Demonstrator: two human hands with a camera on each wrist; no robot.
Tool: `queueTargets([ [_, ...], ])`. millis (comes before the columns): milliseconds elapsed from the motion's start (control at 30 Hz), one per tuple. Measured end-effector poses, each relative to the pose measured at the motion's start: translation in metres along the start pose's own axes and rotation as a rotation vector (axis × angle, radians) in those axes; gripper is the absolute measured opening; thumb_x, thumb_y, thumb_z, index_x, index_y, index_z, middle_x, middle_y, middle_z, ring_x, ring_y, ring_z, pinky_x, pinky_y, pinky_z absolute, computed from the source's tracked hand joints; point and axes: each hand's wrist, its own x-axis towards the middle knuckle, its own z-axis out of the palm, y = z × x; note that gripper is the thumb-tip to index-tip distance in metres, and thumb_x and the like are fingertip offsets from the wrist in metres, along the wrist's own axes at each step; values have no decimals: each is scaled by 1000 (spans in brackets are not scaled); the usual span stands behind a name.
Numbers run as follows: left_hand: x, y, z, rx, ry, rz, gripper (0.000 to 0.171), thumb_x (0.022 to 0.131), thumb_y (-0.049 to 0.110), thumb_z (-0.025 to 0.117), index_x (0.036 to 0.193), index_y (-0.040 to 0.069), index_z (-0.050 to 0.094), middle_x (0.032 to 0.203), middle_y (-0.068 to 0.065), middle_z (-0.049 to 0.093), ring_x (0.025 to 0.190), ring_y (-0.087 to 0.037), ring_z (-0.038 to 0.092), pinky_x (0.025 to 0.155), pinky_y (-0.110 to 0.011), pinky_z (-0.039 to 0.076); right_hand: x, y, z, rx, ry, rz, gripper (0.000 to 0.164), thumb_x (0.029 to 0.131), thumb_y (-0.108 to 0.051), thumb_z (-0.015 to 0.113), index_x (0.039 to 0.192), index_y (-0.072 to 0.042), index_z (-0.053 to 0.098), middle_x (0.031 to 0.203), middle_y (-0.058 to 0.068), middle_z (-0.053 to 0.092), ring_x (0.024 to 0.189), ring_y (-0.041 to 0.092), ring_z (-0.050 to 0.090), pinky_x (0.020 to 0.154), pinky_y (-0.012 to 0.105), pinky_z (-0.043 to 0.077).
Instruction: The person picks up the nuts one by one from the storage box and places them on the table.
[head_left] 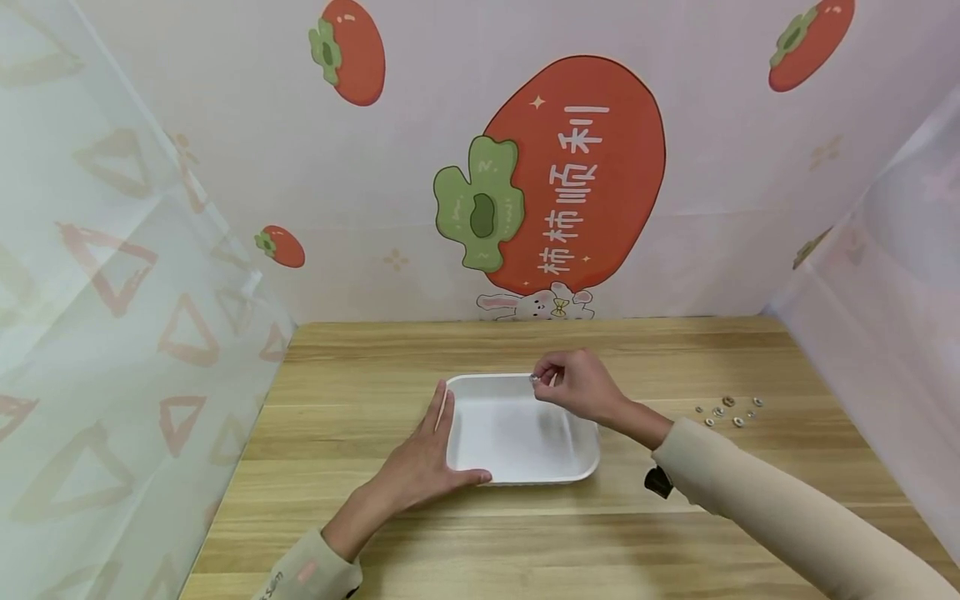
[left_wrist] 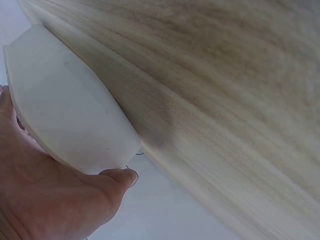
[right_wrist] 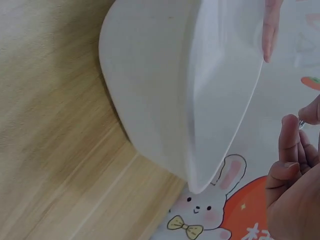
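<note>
A white rectangular tray with rounded corners rests on the wooden table. My left hand lies round its near left corner, fingers straight along the left rim and thumb on the front rim. The left wrist view shows that thumb at the edge of the tray's side wall. Over the tray's far right part, my right hand pinches a small shiny metal piece between thumb and fingertips. The fingers mostly hide this piece in the right wrist view, so I cannot tell its exact kind.
Several small ring-shaped metal pieces, like nuts or washers, lie loose on the table to the right; one is brownish. A printed cloth with persimmons stands behind the table, and more cloth hangs at both sides.
</note>
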Motion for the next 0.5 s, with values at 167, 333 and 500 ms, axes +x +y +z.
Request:
queueTargets([
  [167,0,0,0,-4,-1,0,137,79,76,78,170,3,6,179,-12,-8,154,-43,35,99,-55,58,-11,8,-6,51,36,3,6,86,-5,79,90,-9,78,76,-5,71,66,11,59,56,22,48],
  [333,0,0,1,-5,-3,-1,137,79,77,77,170,3,5,179,-12,-8,154,-43,37,95,-54,60,-21,15,-13,64,84,-7,7,84,-3,80,89,-8,79,75,-5,72,64,9,59,54,22,48],
  [500,0,-1,1,-3,-5,5,137,79,78,76,170,4,4,179,-10,-10,154,-43,36,92,-52,61,-29,21,-19,70,114,-1,9,82,0,81,88,-7,79,75,-4,72,62,8,59,52,22,47],
])
